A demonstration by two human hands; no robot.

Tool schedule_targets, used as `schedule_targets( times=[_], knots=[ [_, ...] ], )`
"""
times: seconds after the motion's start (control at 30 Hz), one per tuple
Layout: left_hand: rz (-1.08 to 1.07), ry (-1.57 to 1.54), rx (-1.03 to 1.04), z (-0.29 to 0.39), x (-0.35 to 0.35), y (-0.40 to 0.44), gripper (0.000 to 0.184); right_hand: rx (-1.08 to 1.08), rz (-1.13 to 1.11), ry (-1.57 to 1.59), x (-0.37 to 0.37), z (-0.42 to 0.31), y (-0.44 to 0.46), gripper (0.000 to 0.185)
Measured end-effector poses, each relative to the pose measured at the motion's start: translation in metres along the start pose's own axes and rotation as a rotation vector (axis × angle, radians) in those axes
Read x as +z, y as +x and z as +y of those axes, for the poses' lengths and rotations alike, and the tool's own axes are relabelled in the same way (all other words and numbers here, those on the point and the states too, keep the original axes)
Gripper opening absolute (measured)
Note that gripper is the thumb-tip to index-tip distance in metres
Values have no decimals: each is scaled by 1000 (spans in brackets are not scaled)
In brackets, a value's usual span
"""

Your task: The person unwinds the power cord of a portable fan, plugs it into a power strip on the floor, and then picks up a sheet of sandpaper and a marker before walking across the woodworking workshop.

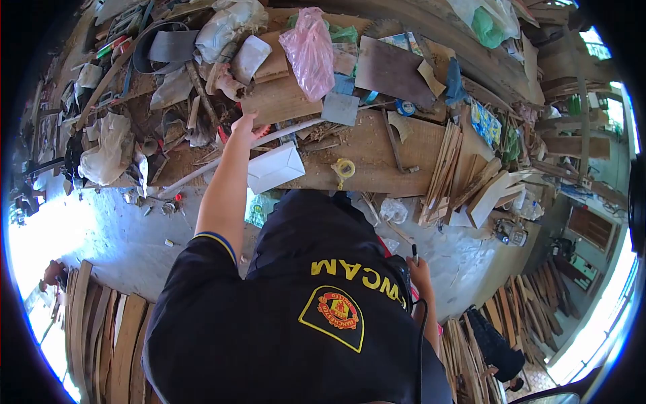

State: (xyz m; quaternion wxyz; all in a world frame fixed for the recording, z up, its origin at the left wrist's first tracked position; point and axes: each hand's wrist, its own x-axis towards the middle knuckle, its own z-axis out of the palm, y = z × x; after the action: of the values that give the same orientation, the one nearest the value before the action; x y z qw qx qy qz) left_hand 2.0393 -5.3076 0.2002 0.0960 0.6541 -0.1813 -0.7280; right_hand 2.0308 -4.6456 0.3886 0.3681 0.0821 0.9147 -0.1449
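Note:
My left hand (250,126) reaches over the bench, at the near edge of a flat wooden board (282,99). Its fingers look apart, with nothing clearly held; small red parts show close by. A white box (276,167) sits just to the right of that forearm, beside a long pale stick (192,176). Down at my right side, my right hand (418,273) is closed around the black handle of a thin tool (414,253). Part of that hand is hidden by my dark shirt.
Plastic bags, including a pink one (311,54), wood scraps and a yellow tape roll (344,168) litter the bench (377,149). Thin wood strips (441,172) lean at its right. Planks (111,330) stand behind me on both sides. A person in dark clothing (494,347) is at lower right.

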Motion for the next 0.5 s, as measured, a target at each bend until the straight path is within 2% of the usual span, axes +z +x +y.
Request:
schedule_targets(
  times=[0.13, 0.23, 0.3, 0.37, 0.43, 0.47, 0.5],
  knots=[
    [-208, -75, 37, 6, -13, -5, 30, -24, 2, -20, -1, 1, -2, 39],
    [-429, -216, 156, 47, -1, -43, 25, -22, 6, -32, 2, 1, -2, 39],
    [-484, -261, 185, 88, 23, -85, 24, -23, 7, -46, 4, 1, 1, 39],
    [-506, -292, 225, 127, 37, -99, 29, -11, -31, -44, 7, 0, 7, 39],
    [-526, -469, 130, 175, 43, -74, 35, -18, -20, -111, 2, -13, 5, 39],
    [-622, -523, 51, 194, 42, -70, 42, -27, 2, -89, 2, -16, 5, 39],
    [-621, -517, 51, 205, 45, -75, 42, -35, 22, -66, 4, -17, 4, 39]
  ],
)
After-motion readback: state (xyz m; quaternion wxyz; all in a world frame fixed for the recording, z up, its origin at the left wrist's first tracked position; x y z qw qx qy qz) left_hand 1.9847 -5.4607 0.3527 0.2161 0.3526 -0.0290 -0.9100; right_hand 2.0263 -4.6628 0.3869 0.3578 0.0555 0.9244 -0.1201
